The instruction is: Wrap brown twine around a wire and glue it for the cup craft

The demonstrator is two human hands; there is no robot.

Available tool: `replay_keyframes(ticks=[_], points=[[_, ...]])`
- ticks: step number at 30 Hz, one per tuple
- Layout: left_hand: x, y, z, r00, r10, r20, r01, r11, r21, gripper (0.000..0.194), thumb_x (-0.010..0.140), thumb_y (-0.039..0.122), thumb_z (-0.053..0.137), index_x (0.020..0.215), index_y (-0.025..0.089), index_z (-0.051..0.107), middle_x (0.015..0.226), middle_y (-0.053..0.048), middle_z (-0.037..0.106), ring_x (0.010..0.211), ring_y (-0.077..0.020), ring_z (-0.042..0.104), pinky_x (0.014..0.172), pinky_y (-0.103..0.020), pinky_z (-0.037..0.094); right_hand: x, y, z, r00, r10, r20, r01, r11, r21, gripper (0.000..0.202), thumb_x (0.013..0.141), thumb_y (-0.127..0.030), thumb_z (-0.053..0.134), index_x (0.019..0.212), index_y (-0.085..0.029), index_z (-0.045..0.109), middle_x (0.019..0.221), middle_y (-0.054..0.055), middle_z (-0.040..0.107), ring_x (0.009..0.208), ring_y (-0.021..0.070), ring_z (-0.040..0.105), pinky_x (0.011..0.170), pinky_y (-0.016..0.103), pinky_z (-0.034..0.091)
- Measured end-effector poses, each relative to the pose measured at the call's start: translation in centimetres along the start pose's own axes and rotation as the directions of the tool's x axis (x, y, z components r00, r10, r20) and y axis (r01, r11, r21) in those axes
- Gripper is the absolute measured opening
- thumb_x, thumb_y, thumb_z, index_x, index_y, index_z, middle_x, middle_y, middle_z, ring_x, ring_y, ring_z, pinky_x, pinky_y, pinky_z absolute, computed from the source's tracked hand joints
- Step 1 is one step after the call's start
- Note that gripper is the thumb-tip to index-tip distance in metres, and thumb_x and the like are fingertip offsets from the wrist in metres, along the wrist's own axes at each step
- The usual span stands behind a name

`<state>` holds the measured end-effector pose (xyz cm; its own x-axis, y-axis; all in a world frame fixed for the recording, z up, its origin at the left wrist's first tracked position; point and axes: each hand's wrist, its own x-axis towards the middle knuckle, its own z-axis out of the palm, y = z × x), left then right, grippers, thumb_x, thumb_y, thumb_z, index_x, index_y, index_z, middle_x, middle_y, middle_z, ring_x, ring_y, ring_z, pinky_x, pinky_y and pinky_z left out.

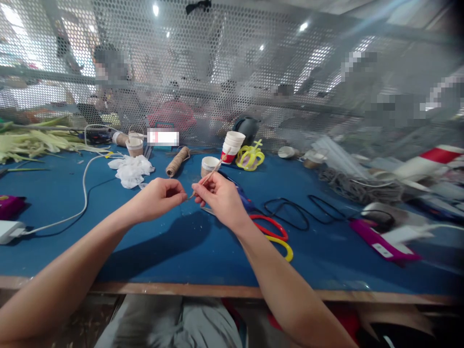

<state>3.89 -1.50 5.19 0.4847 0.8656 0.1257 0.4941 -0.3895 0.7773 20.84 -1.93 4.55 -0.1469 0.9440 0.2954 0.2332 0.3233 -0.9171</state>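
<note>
Above the middle of the table, my right hand (220, 193) is closed around a thin light-brown stick (214, 171). It slants up and away from the fingers, and its upper end looks thicker. My left hand (163, 197) is pinched close to the stick's lower end. A thin strand seems to run between the two sets of fingertips, too small to make out clearly. Just beyond my right hand stands a brown paper cup (209, 165) with a white rim. Scissors with red and yellow handles (273, 232) lie partly under my right forearm.
A twine spool (177, 162), crumpled white material (131, 169), stacked cups (232, 145) and a yellow crown-shaped piece (251, 157) stand toward the back. Cables and purple power strips (384, 241) lie at both sides. A perforated metal screen (217, 58) rises behind the blue table (155, 261).
</note>
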Motion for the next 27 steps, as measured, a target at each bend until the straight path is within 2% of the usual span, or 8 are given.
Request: replay_keyframes(ticks=[7, 19, 27], points=[[-0.27, -0.05, -0.12, 1.0, 0.006, 0.017, -0.005, 0.999, -0.044, 0.014, 0.071, 0.027, 0.05, 0.07, 0.014, 0.056, 0.059, 0.002, 0.052, 0.053, -0.0084, 0.042, 0.05, -0.02, 0.034, 0.06, 0.18, -0.04, 1.0, -0.004, -0.024, 0.004, 1.0, -0.005, 0.023, 0.073, -0.034, 0.061, 0.069, -0.017, 0.046, 0.057, -0.002, 0.057, 0.048, 0.0095, 0.057, 0.044, 0.021, 0.046], [-0.65, 0.61, 0.25, 0.999, 0.022, -0.04, -0.02, 0.999, 0.051, 0.008, 0.069, 0.021, 0.051, 0.069, 0.014, 0.055, 0.055, 0.003, 0.051, 0.049, -0.0076, 0.042, 0.046, -0.019, 0.032, 0.05, 0.54, 0.23, 0.998, -0.033, -0.06, 0.033, 0.999, -0.007, 0.025, 0.074, -0.035, 0.061, 0.067, -0.017, 0.046, 0.056, 0.0, 0.058, 0.047, 0.01, 0.056, 0.044, 0.022, 0.046], [-0.63, 0.53, 0.45, 0.999, 0.043, -0.033, -0.041, 0.997, 0.064, 0.011, 0.071, 0.025, 0.051, 0.068, 0.015, 0.053, 0.055, 0.003, 0.05, 0.05, -0.0077, 0.041, 0.045, -0.019, 0.032, -0.11, 0.35, 0.32, 0.996, -0.045, -0.081, 0.04, 0.997, -0.063, 0.025, 0.073, -0.036, 0.061, 0.066, -0.017, 0.045, 0.052, -0.002, 0.055, 0.045, 0.0101, 0.055, 0.043, 0.021, 0.044]])
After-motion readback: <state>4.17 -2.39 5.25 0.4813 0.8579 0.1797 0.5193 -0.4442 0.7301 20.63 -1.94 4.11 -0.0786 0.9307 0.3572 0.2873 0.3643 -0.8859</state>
